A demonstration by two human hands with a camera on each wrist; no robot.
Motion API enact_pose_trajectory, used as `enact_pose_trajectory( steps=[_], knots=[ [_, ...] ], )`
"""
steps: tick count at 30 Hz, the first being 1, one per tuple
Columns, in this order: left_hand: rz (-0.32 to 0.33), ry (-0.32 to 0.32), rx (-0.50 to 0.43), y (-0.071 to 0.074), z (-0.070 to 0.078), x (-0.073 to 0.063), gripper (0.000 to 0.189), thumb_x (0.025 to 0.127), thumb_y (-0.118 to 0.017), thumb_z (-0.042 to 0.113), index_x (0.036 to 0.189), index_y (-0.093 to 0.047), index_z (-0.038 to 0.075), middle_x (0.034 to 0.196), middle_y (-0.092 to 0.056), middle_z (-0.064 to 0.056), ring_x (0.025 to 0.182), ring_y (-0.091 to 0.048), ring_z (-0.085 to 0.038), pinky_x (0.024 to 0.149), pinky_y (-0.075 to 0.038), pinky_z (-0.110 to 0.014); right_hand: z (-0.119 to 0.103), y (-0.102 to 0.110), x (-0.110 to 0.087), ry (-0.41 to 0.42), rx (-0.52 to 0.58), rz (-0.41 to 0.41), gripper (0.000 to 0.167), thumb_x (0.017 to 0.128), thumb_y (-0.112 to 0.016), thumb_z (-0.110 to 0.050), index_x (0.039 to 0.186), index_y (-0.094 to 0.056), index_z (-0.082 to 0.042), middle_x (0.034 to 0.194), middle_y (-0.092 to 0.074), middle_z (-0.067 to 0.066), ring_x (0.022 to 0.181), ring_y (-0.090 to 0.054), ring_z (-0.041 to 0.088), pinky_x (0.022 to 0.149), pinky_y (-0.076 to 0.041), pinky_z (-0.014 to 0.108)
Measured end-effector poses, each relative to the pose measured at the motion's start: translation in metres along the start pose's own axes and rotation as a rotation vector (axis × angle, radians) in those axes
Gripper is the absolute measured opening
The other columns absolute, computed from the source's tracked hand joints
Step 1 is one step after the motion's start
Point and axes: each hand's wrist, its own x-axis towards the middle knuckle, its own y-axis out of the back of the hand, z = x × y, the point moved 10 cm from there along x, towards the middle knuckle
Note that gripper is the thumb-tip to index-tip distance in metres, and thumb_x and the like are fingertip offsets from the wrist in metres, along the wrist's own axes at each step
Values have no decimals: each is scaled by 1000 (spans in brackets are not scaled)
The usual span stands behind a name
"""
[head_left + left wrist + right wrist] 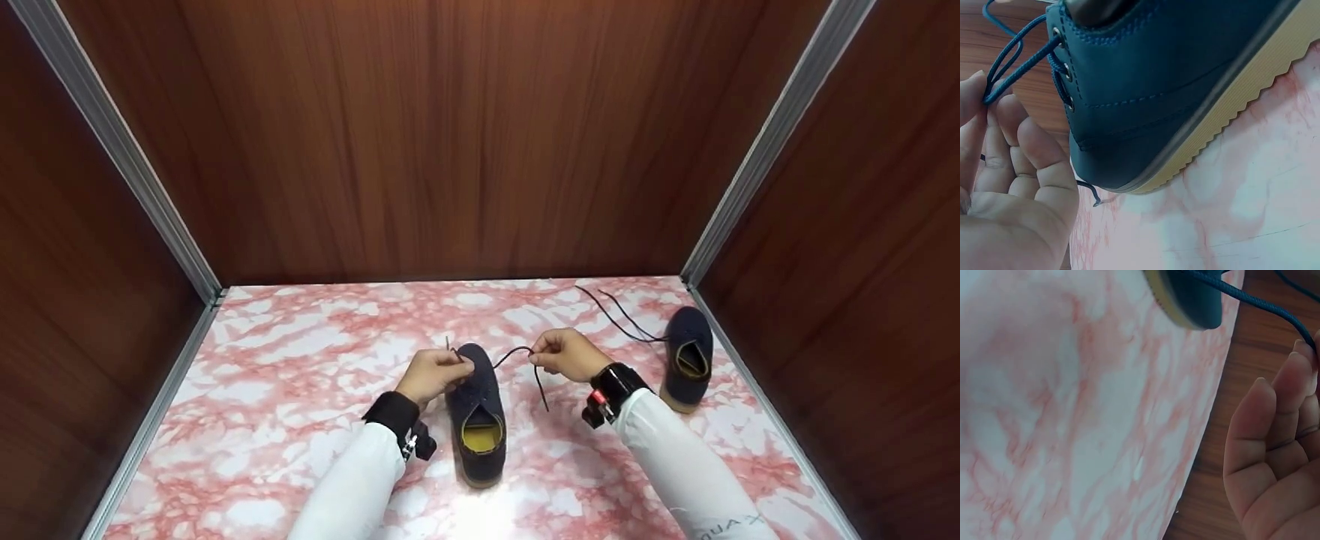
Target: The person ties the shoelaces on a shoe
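Observation:
A navy lace-up shoe [480,397] with a yellow insole stands upright on the table, toe pointing away from me. My left hand [433,375] is at the shoe's left side and pinches a looped shoelace [1026,66] between thumb and forefinger, close to the eyelets. To the right of the shoe, my right hand [571,354] pinches the other lace [512,353], which arcs over from the shoe and dangles below the fingers. In the right wrist view a lace [1258,301] runs from the shoe's toe area to the fingertips.
A second navy shoe [686,364] stands at the far right near the side wall, its long laces [619,319] trailing left across the table. The table [285,390] has a red and white marbled top. Brown wood panels [450,150] enclose it at the back and both sides.

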Motion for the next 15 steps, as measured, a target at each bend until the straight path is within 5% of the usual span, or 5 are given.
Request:
enact_pose_trajectory(
  steps=[4, 15],
  knots=[
    [20, -14, 6, 0, 1, 0, 16, 89, -79, 9, 98, -78, -5, 71, -71, 6, 63, -58, -5, 58, -49, -19, -8, -2, 1, 18, 31, -2, 12, 96, -73, -9, 96, -70, 3, 82, -71, 10, 67, -59, 7, 63, -50, 19],
    [48, -33, 32, -6, 2, 2, 17, 89, -77, 8, 96, -76, -7, 79, -77, -6, 64, -62, -8, 53, -45, -21, -30, -1, 4, 51, 102, 31, 16, 95, -74, -10, 97, -69, 5, 76, -64, -5, 67, -57, 5, 63, -48, 19]
  ],
)
